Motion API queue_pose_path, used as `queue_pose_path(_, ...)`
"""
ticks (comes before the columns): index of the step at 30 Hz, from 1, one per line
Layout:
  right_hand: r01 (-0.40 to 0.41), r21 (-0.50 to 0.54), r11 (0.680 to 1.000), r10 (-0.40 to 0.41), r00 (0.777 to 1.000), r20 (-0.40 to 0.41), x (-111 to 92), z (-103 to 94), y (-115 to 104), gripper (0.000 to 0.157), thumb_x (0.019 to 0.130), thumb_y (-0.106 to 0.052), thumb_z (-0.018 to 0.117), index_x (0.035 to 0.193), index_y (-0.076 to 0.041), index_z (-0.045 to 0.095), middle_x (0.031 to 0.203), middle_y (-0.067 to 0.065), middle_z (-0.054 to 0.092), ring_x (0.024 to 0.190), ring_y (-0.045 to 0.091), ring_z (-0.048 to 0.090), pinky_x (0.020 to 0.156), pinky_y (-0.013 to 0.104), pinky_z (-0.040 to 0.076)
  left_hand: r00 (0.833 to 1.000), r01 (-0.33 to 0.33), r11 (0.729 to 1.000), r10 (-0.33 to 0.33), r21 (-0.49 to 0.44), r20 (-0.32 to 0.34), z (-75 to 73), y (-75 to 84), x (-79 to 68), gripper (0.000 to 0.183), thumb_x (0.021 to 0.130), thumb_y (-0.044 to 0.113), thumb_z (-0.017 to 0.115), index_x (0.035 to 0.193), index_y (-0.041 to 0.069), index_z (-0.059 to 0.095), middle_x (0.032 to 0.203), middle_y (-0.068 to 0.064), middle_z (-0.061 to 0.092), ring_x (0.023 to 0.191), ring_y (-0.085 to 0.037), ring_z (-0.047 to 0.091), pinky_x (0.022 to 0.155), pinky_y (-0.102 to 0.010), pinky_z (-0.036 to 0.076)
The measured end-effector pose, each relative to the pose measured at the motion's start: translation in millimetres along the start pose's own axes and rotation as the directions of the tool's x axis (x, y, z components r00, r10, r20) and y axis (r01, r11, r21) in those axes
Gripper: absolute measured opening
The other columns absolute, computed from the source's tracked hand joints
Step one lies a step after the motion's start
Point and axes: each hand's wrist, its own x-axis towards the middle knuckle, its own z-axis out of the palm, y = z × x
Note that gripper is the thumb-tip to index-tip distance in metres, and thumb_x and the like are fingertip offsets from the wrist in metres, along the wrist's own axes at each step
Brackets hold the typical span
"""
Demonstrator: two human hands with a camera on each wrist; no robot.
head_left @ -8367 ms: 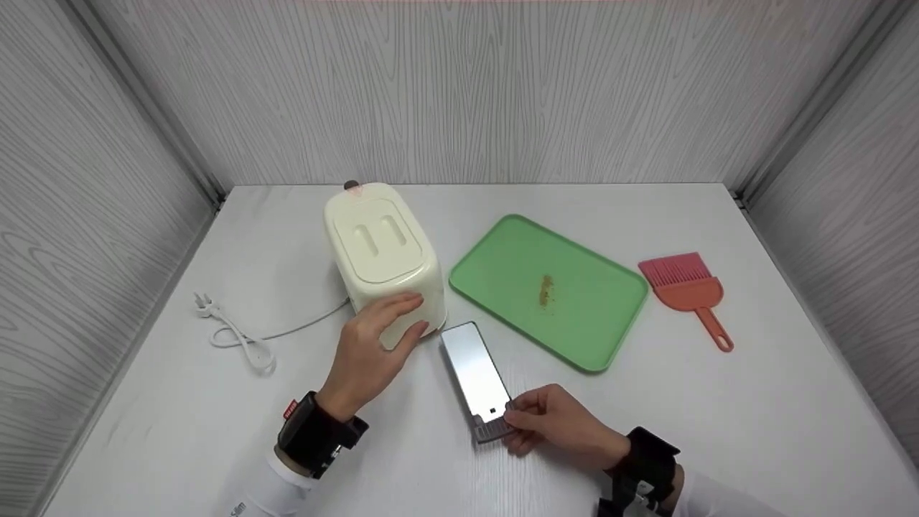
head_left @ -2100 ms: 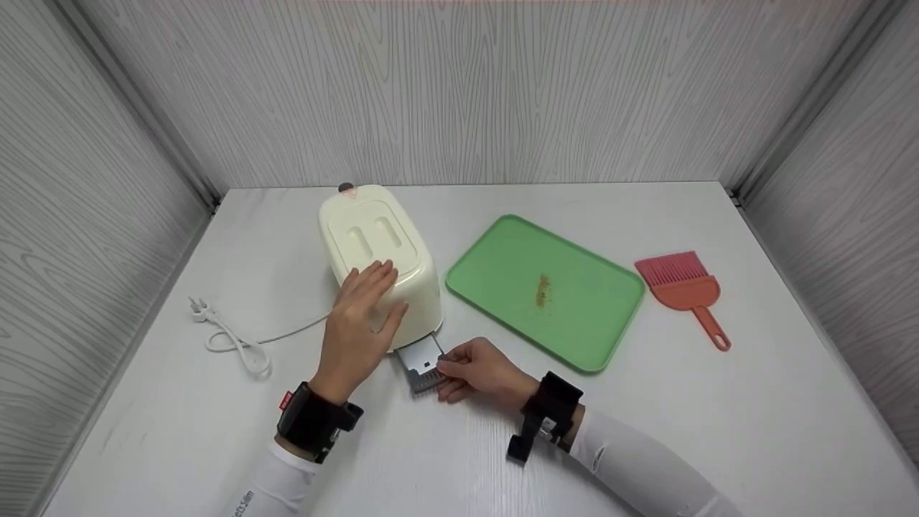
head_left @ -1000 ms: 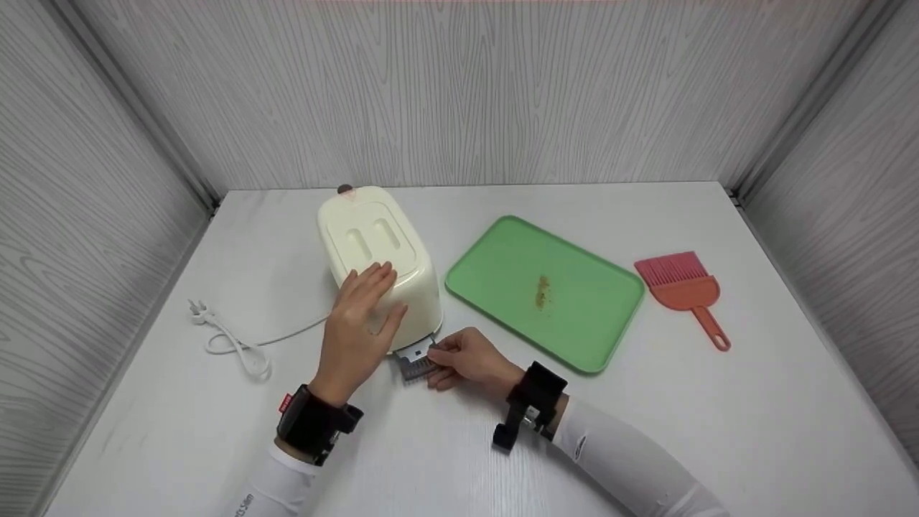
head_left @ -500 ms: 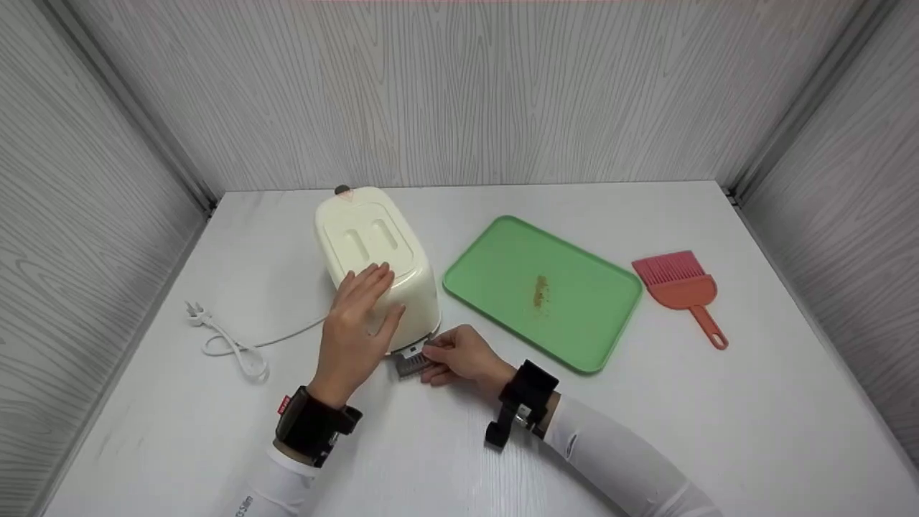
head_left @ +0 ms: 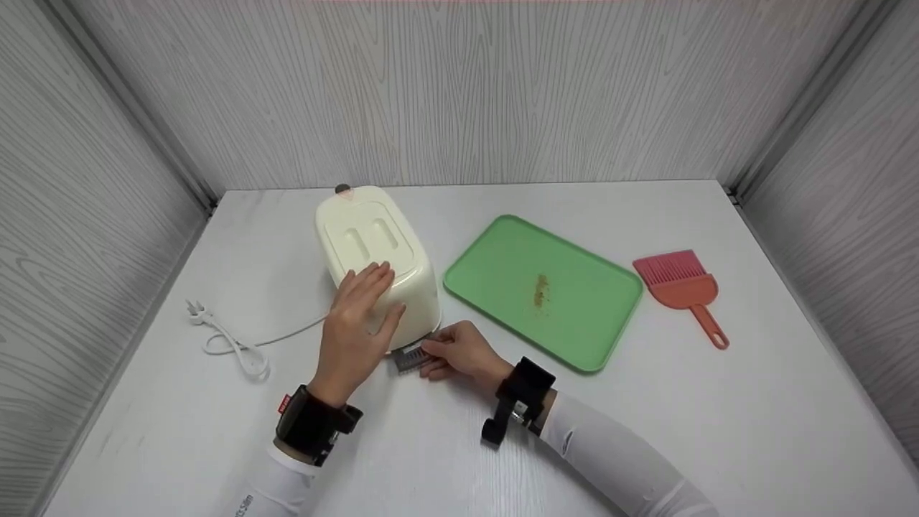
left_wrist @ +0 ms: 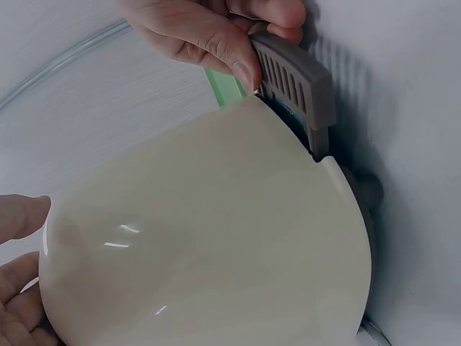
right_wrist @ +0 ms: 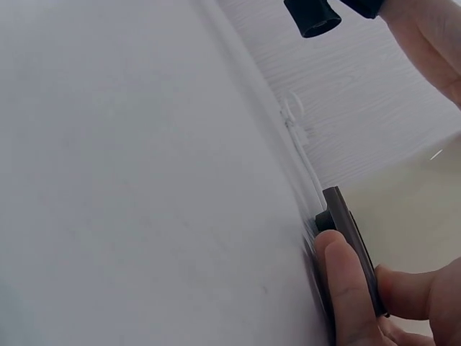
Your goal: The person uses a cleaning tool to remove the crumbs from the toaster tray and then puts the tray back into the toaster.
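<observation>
A cream toaster [head_left: 413,309] with a lid over its slots stands left of the middle of the table. My left hand [head_left: 357,330] rests on its near top edge, fingers spread and fairly straight. Low on the toaster's near end, the grey ribbed handle of a crumb tray [head_left: 409,358] sticks out; the rest of the tray is hidden inside. My right hand [head_left: 459,352] pinches that handle between thumb and fingers. In the left wrist view the handle [left_wrist: 295,76] stands slightly out from the toaster's base. The right wrist view shows the thumb and fingers on either side of the handle [right_wrist: 353,249].
Right of the toaster lies a green tray [head_left: 495,248] with a small patch of brown crumbs [head_left: 541,291]. An orange dustpan [head_left: 682,292] with a pink brush [head_left: 671,267] lies farther right. The white power cord and plug [head_left: 197,312] lie at left.
The crumb tray, earlier fully outside on the table, has slid into the toaster until only its handle shows. My right hand moved left and forward with it; my left hand settled on the toaster's top.
</observation>
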Motion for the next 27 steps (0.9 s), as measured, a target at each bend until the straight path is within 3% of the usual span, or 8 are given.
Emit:
queue_pose_path(6, 0.008, 0.001, 1.0, -0.008, 1.0, -0.022, 1.7, 0.7, -0.4, 0.021, 0.101, -0.006, 0.065, 0.106, 0.014, 0.07, 0.085, 0.02, 0.076, 0.062, 0.016, 0.074, 0.063, 0.027, 0.067, 1.0, 0.003, 1.0, -0.003, 0.007, 0.006, -0.1, -0.2, -0.5, 0.046, 0.09, 0.006, 0.08, 0.132, -0.005, 0.066, 0.139, -0.018, 0.064, 0.136, -0.037, 0.055, 0.128, -0.045, 0.031)
queue_pose_path(27, -0.071, 0.117, 0.991, 0.077, 0.996, -0.043, 0.7, -2.2, -4.6, 0.016, 0.096, -0.001, 0.07, 0.106, 0.011, 0.072, 0.082, 0.018, 0.076, 0.069, 0.018, 0.076, 0.071, 0.027, 0.067, 1.0, -0.007, 1.0, 0.006, 0.003, 0.003, 0.6, -0.7, 0.1, 0.045, 0.09, 0.005, 0.08, 0.131, -0.005, 0.066, 0.139, -0.019, 0.065, 0.135, -0.037, 0.056, 0.128, -0.045, 0.031)
